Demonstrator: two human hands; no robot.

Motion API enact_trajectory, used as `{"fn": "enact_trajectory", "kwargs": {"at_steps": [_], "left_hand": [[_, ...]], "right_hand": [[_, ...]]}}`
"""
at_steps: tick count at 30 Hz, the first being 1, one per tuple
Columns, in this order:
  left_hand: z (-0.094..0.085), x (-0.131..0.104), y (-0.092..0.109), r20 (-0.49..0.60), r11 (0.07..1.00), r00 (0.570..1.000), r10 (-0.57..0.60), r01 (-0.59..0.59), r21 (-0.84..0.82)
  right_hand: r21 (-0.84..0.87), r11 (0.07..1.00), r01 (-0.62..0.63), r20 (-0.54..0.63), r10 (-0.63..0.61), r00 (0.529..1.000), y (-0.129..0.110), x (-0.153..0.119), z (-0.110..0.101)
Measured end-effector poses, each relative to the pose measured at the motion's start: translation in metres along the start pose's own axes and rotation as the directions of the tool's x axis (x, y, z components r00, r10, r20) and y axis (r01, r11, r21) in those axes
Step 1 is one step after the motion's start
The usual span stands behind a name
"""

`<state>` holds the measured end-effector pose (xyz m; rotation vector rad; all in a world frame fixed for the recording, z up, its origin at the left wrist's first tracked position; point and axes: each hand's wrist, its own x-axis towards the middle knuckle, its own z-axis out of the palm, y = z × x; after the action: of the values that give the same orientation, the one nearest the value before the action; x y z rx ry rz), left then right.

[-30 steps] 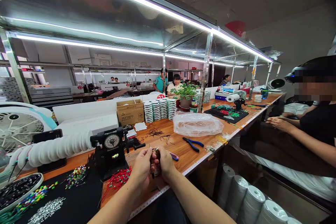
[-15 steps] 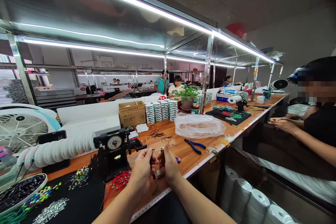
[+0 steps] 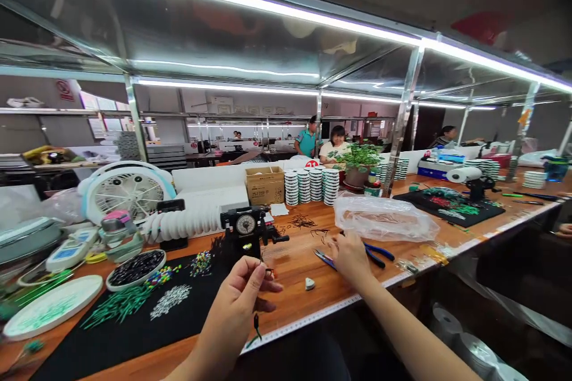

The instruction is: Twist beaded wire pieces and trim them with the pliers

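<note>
My left hand [image 3: 243, 294] is raised over the front of the wooden bench, thumb and fingers pinched on a thin dark cord [image 3: 256, 322] whose green end hangs below. My right hand [image 3: 351, 256] is on the bench beside blue-handled pliers [image 3: 378, 253]; its fingers are bent, and what they hold, if anything, is hidden. Tweezers or snips with metal tips [image 3: 322, 256] lie just left of it. A small white piece [image 3: 310, 284] rests between the hands. Behind my left hand stands a black winding machine with a dial [image 3: 245, 225].
A clear plastic bag [image 3: 386, 218] and short black cords [image 3: 301, 221] lie farther back. White spools [image 3: 311, 186] are stacked beside a cardboard box [image 3: 264, 186]. On the left, a black mat [image 3: 129, 339] bears beads; a fan [image 3: 129, 193] stands behind. People sit beyond.
My hands have moved apart, the right one reaching right to the pliers. The view has turned left, bringing in more dishes and the small white piece.
</note>
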<state>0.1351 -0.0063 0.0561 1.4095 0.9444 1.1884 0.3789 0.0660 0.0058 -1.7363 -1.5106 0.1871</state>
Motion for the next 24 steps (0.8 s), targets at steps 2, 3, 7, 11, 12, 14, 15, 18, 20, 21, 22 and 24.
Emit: {"fn": "enact_trajectory", "kwargs": {"at_steps": [2,3,7,11,12,14,15,18,20,21,22,24], "left_hand": [[-0.008,-0.013,0.008,-0.004,0.990,0.997,0.078,-0.077,0.121],[-0.012,-0.019,0.011,-0.005,0.979,0.993,0.117,-0.114,0.172],[-0.030,-0.045,0.011,-0.026,0.976,0.997,0.078,-0.071,0.207],[-0.051,-0.073,-0.005,-0.081,0.985,0.994,-0.077,0.088,0.146],[-0.056,-0.080,-0.010,-0.097,0.984,0.990,-0.107,0.119,0.130],[-0.064,-0.092,-0.019,-0.118,0.980,0.980,-0.159,0.172,0.104],[-0.067,-0.097,-0.023,-0.126,0.977,0.976,-0.178,0.191,0.100],[-0.075,-0.110,-0.032,-0.148,0.970,0.970,-0.193,0.211,0.121],[-0.078,-0.118,-0.036,-0.158,0.971,0.973,-0.170,0.193,0.140],[-0.080,-0.120,-0.038,-0.162,0.972,0.975,-0.152,0.177,0.153],[-0.081,-0.123,-0.039,-0.166,0.972,0.977,-0.132,0.161,0.171],[-0.083,-0.126,-0.043,-0.182,0.968,0.979,-0.092,0.131,0.215]], "right_hand": [[0.154,0.977,0.147,0.104,-0.164,0.981,-0.035,-0.026,0.005],[0.362,0.911,0.200,0.204,-0.286,0.936,-0.052,-0.041,0.010],[0.852,0.404,-0.335,0.516,-0.537,0.667,-0.098,-0.101,0.034],[0.715,0.283,-0.639,0.686,-0.456,0.567,-0.107,-0.139,0.049],[0.695,0.325,-0.641,0.711,-0.440,0.548,-0.108,-0.143,0.049],[0.685,0.432,-0.587,0.728,-0.419,0.542,-0.111,-0.148,0.048],[0.694,0.487,-0.531,0.719,-0.416,0.557,-0.113,-0.150,0.047],[0.696,0.653,-0.298,0.669,-0.441,0.598,-0.122,-0.152,0.043],[0.658,0.735,-0.163,0.663,-0.463,0.588,-0.127,-0.154,0.041],[0.641,0.757,-0.122,0.665,-0.470,0.580,-0.129,-0.155,0.040],[0.631,0.769,-0.100,0.669,-0.475,0.572,-0.129,-0.155,0.040],[0.627,0.772,-0.102,0.679,-0.478,0.557,-0.129,-0.156,0.040]]}}
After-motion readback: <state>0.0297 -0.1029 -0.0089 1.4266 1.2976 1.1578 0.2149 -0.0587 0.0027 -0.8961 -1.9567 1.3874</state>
